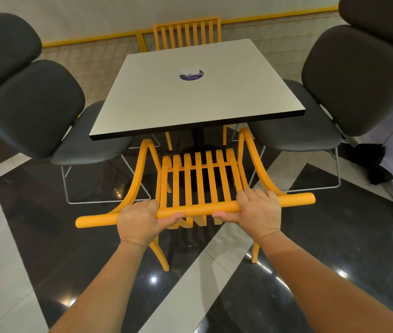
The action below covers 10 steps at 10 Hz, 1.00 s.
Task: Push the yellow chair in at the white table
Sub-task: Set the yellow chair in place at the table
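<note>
A yellow slatted chair (pixel 200 179) stands right in front of me, its back toward me and its armrests reaching under the near edge of the white square table (pixel 190 102). My left hand (pixel 140 219) grips the chair's round top rail left of centre. My right hand (pixel 258 210) grips the same rail right of centre. The seat is mostly hidden beneath the tabletop and behind the back slats.
Black padded chairs stand at the table's left (pixel 34 109) and right (pixel 349 80). A second yellow chair (pixel 187 32) sits at the far side. A purple sticker (pixel 191 75) marks the tabletop. A black cloth (pixel 373 164) lies on the glossy tiled floor at right.
</note>
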Each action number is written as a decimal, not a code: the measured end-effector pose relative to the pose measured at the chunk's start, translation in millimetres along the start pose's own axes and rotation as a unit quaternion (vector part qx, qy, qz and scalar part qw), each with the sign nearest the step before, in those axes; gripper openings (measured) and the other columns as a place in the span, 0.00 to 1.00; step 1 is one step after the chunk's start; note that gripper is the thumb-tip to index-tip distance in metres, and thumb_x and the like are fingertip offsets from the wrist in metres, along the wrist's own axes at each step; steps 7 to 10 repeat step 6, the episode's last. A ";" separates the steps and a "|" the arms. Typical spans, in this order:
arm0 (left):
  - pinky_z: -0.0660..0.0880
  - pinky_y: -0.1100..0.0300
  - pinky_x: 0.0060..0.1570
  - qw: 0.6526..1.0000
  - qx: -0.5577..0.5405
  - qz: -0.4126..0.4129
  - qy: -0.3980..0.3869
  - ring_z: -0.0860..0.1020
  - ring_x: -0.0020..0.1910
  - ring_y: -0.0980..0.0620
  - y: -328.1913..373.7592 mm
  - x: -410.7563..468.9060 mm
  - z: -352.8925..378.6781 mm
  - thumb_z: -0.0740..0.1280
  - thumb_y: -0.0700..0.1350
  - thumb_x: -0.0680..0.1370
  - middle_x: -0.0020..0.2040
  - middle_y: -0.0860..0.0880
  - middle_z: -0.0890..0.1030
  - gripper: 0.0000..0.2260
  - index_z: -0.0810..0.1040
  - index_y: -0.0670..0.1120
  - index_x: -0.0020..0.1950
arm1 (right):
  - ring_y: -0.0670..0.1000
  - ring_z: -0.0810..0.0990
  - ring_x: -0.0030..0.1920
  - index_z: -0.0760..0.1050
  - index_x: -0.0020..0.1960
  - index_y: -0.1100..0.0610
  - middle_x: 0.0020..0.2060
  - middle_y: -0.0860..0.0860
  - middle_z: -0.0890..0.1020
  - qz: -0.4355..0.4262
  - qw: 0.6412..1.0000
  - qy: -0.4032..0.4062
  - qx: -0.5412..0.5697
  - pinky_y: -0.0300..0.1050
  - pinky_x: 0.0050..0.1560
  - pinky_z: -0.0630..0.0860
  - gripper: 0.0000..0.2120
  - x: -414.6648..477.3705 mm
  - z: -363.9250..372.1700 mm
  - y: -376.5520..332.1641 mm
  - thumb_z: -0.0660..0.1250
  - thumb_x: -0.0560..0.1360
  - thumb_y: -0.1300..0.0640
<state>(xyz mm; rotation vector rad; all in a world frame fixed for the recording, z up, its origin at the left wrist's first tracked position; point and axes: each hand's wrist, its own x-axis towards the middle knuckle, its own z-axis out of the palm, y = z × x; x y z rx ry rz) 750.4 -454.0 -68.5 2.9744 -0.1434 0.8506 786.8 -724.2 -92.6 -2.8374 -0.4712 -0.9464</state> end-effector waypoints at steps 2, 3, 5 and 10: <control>0.59 0.66 0.27 0.999 -0.008 -0.017 -0.033 0.66 0.22 0.54 0.4 -3.9 -0.9 0.48 0.74 0.74 0.23 0.52 0.70 0.34 0.70 0.48 0.26 | 0.52 0.75 0.30 0.73 0.33 0.55 0.28 0.50 0.76 0.022 0.999 -0.033 0.015 0.46 0.40 0.69 0.37 -1.2 -5.6 -3.8 0.48 0.72 0.22; 0.66 0.62 0.28 0.998 -0.012 -0.029 -0.048 0.72 0.25 0.52 1.9 -7.2 -3.0 0.47 0.74 0.75 0.26 0.52 0.73 0.35 0.73 0.47 0.30 | 0.53 0.79 0.38 0.79 0.41 0.55 0.35 0.50 0.80 0.043 0.996 -0.075 0.019 0.50 0.47 0.71 0.40 -2.7 -12.7 -6.7 0.46 0.72 0.22; 0.53 0.42 0.74 0.990 0.030 -0.049 -0.132 0.58 0.78 0.42 8.9 -9.9 -14.1 0.45 0.73 0.75 0.75 0.46 0.68 0.40 0.68 0.49 0.76 | 0.57 0.52 0.79 0.55 0.80 0.49 0.78 0.54 0.59 0.045 0.991 -0.125 0.030 0.69 0.74 0.44 0.43 -6.1 -28.7 -10.7 0.43 0.74 0.23; 0.44 0.39 0.75 0.991 0.029 -0.054 -0.123 0.46 0.80 0.44 11.7 -10.6 -23.1 0.44 0.74 0.75 0.80 0.48 0.54 0.41 0.55 0.51 0.80 | 0.58 0.45 0.79 0.48 0.80 0.45 0.80 0.52 0.49 0.053 0.992 -0.105 0.035 0.71 0.73 0.41 0.42 1.4 -41.0 -8.9 0.43 0.74 0.23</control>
